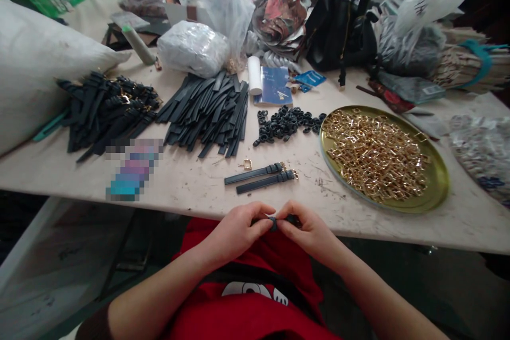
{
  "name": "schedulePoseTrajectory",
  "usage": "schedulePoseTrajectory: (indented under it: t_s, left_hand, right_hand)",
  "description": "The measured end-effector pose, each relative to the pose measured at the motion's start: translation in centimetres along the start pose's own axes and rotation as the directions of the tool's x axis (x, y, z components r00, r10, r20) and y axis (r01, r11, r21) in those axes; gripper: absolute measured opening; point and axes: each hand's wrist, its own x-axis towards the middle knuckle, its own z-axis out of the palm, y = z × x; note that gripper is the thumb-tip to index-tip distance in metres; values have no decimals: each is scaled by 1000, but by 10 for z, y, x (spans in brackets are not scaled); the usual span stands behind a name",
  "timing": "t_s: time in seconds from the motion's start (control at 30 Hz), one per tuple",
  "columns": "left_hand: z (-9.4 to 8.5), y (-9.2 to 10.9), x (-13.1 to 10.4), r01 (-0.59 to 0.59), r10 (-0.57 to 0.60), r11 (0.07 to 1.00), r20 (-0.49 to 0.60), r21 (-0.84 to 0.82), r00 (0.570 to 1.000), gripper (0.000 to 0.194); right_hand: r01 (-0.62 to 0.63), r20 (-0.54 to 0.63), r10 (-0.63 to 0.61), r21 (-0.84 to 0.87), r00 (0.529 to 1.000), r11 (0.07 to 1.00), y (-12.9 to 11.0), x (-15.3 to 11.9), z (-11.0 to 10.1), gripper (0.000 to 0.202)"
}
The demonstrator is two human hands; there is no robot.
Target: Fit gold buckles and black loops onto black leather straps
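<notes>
At the table's front edge, my left hand (239,229) and my right hand (306,231) meet with fingertips pinched on a small black strap (273,222). Most of that strap is hidden by my fingers. Just beyond them lie two finished-looking black straps with gold buckles, the upper strap (253,174) and the lower strap (265,182), side by side. A single gold buckle (247,164) rests above their left ends. Small black loops (285,123) form a heap farther back. To the right, a round gold-coloured tray (438,191) carries a pile of gold buckles (378,154).
Flat black strips (207,111) are piled at centre left, beside buckled straps (111,111). A white sack (35,74) bulges at far left. A white spool (254,75), blue booklet (274,85), black bag (338,26) and plastic-wrapped bundle (193,48) stand at the back.
</notes>
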Motion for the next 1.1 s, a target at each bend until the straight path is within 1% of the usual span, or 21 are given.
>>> schedulePoseTrajectory:
  t_s: [0.07,0.13,0.27,0.33,0.4,0.43,0.5,0.57,0.63,0.73,0.83,0.9,0.93,1.0,1.1]
  left_hand:
    - [-2,0,1,-11,11,1000,19,13,1000,30]
    - [-1,-2,2,-12,12,1000,21,11,1000,32]
    - [3,-6,2,17,-17,1000,-20,-5,1000,33]
    - [3,-5,1,26,-24,999,-29,44,999,31]
    - [1,-2,-3,33,-36,984,14,175,999,20]
    - [-1,0,-6,39,-54,971,56,237,997,17]
    - [-4,4,-12,50,-99,953,151,300,983,23]
    - [-3,6,-19,56,-117,952,188,299,975,29]
    - [2,8,-25,41,-96,952,168,305,981,30]
    - [13,10,-30,-17,-20,939,104,344,994,27]
    - [19,14,-34,-87,55,928,97,362,994,22]
    - [17,17,-38,-109,71,926,116,361,991,25]
    - [14,19,-40,-109,73,924,112,367,991,26]
    - [8,21,-44,-94,70,913,74,396,995,28]
    - [1,21,-47,-70,70,894,15,443,997,26]
  right_hand:
    - [-38,-39,41,68,998,997,3,1,3,5]
    - [-28,-78,35,90,996,996,5,2,7,6]
    - [36,-143,-33,22,989,999,8,-1,13,4]
    - [44,-145,-46,-22,988,999,9,-4,14,5]
    - [54,-126,-65,-88,990,995,8,-8,12,6]
    - [65,-108,-79,-131,991,989,7,-11,11,7]
    - [91,-60,-106,-217,993,972,4,-16,9,8]
    - [125,-11,-134,-279,991,952,1,-23,9,8]
    - [167,16,-170,-311,985,936,-1,-30,12,8]
    - [222,-5,-234,-301,972,928,-1,-39,18,8]
    - [232,-23,-247,-261,969,937,-2,-44,20,10]
    - [219,-9,-228,-243,974,945,-5,-45,18,9]
    - [210,3,-215,-230,977,950,-8,-44,15,12]
    - [182,30,-180,-213,983,960,-12,-44,10,18]
    - [155,33,-152,-268,988,951,-17,-43,5,15]
